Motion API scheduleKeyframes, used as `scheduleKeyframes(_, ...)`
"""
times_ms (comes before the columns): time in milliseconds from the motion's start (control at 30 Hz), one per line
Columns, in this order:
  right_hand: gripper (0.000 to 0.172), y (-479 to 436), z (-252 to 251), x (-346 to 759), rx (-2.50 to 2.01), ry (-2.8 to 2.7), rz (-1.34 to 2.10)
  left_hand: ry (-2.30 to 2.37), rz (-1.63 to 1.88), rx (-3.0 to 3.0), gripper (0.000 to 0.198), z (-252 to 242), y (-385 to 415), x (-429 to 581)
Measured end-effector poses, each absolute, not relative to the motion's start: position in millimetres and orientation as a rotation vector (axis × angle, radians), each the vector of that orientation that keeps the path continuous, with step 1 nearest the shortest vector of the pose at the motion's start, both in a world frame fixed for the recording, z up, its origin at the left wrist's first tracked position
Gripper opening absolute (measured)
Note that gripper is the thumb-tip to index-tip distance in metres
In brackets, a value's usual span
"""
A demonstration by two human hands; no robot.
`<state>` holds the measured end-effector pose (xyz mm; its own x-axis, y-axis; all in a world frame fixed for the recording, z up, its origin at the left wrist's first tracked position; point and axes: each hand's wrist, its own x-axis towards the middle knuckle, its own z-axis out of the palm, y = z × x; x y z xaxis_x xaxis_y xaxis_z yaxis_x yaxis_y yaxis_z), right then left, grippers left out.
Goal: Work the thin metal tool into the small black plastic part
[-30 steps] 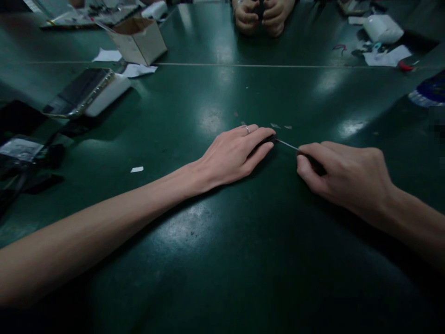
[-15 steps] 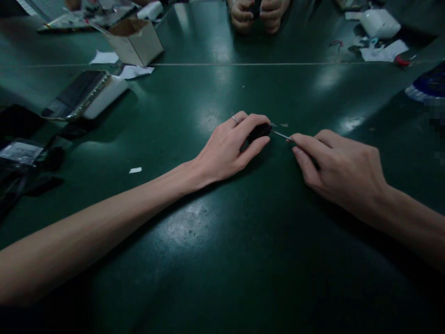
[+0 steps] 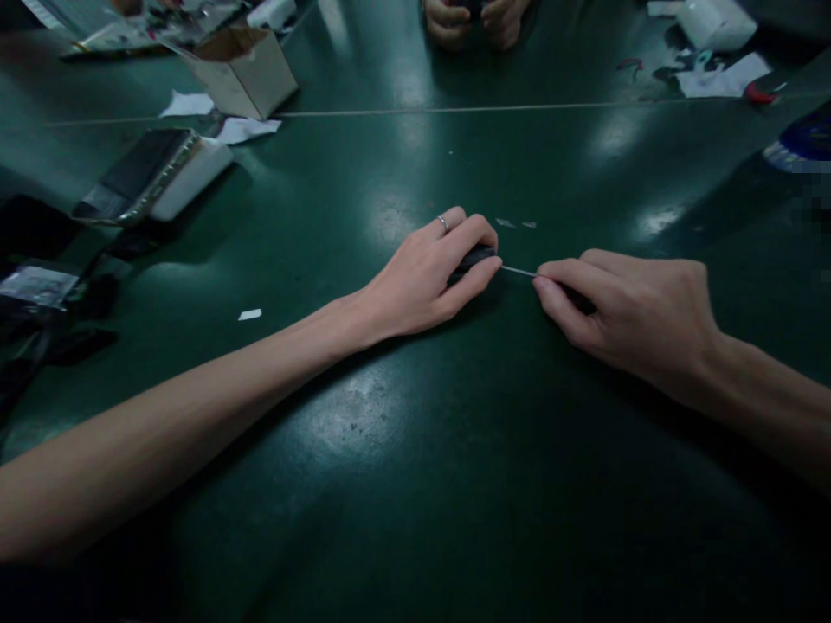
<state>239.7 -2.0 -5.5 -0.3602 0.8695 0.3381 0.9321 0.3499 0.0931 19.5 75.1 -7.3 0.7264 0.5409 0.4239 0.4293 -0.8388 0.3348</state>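
Near the middle of the green table (image 3: 415, 433), my left hand (image 3: 447, 272), with a ring on one finger, grips a small dark object (image 3: 476, 257) between thumb and fingers. A thin metal rod (image 3: 518, 271) runs from that object to the fingertips of my right hand (image 3: 616, 298), which pinches it. Whether the rod's tip enters the dark object or only touches it is hidden by the left fingertips. Two small clear scraps (image 3: 505, 223) lie on the table just beyond my hands.
An open cardboard box (image 3: 250, 82), white paper and a dark-topped device (image 3: 139, 173) are at the far left. Dark items and a bag (image 3: 39, 284) lie left. Another person's hands (image 3: 473, 22) are opposite. A white object (image 3: 714, 24) and blue item (image 3: 805, 143) are right.
The dark object and the rod have turned a little, the rod now lying flatter. The right fingertips have shifted slightly left and down. Both scraps now show clear of the left fingers.
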Motion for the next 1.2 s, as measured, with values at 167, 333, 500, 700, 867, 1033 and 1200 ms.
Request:
scheduleKeyframes(167,0.037,-0.5,-6.0,240.7,-1.623,-2.356,-0.281,0.741,0.726,2.688,0.025,-8.0,75.6,20.3)
scheduleKeyframes(333,0.036,0.0,-6.0,240.6,-1.623,-2.352,-0.27,0.704,0.685,2.635,0.027,-4.6,74.1,19.4)
scheduleKeyframes(500,0.036,-0.8,-7.1,241.1,-1.604,-2.341,-0.283,0.657,0.66,2.586,0.032,-2.8,75.8,18.6)
scheduleKeyframes(700,0.035,-1.4,-5.3,241.0,-1.609,-2.386,-0.3,0.617,0.636,2.516,0.029,-2.1,78.2,18.1)
scheduleKeyframes(867,0.034,-0.7,-5.5,242.5,-1.583,-2.403,-0.353,0.596,0.642,2.463,0.025,-2.6,80.9,17.7)
scheduleKeyframes(1033,0.035,-3.0,-6.1,242.0,-1.376,-2.562,-0.395,0.639,0.716,2.414,0.026,-5.6,84.8,17.3)
scheduleKeyframes(1200,0.035,-3.4,-5.7,240.2,-1.419,-2.537,-0.279,0.754,0.836,2.339,0.034,-10.5,91.0,15.8)
